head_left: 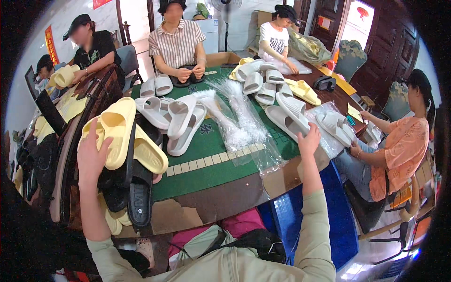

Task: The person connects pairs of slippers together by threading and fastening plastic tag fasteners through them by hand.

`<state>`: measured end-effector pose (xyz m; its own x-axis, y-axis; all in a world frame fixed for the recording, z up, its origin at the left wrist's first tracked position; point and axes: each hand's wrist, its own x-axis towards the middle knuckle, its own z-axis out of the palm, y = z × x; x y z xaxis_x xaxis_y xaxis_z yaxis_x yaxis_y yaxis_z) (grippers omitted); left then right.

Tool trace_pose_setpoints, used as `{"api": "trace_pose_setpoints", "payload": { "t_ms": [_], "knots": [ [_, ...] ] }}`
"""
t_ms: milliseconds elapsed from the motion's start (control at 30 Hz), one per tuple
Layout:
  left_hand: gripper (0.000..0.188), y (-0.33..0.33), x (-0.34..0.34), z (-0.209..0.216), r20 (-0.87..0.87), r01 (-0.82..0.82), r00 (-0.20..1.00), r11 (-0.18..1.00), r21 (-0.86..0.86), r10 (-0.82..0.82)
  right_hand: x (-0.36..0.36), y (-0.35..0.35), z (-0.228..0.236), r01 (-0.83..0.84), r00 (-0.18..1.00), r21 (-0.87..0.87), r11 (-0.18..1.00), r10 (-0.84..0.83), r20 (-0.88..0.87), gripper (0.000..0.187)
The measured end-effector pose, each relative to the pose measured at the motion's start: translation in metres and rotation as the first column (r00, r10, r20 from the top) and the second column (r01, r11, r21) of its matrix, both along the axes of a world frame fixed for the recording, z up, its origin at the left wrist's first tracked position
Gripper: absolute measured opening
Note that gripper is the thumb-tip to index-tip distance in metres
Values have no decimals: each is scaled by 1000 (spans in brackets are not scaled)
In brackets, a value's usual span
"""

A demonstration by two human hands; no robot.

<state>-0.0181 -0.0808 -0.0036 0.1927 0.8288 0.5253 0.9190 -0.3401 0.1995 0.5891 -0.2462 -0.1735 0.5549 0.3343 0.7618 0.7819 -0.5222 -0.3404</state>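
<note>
My left hand (92,152) is raised at the left, thumb and fingers apart, against a pile of yellow slippers (120,115). Below it in the same pile lie black slippers (139,197) and another yellow slipper (149,151). Across the table, my right hand (308,141) has its thumb and fingers spread by the end of a pair of grey slippers (292,110); whether it touches them I cannot tell. Between my hands, more grey slippers (184,124) overlap beside clear plastic bags with white strands (237,117).
Grey and yellow slippers (265,80) are heaped farther back on the green-topped table (206,164). Opposite me a person in a striped shirt (176,44) handles black slippers. A person in orange (399,145) sits at the right; others work around the table. Blue sheeting (305,211) hangs below the near edge.
</note>
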Motion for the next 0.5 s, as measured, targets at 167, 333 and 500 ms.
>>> {"api": "trace_pose_setpoints", "payload": {
  "t_ms": [167,333,500],
  "knots": [
    [60,-35,13,-8,-98,110,992,937,332,-81,43,-12,-19,80,997,-239,968,-75,30,37],
    [43,-67,38,-17,-91,430,900,830,354,-427,12,-19,-6,-8,985,-170,985,37,170,33],
    [39,-73,78,-48,-33,690,709,682,243,-705,-58,-39,29,-150,969,31,988,140,206,29]
  ]
}}
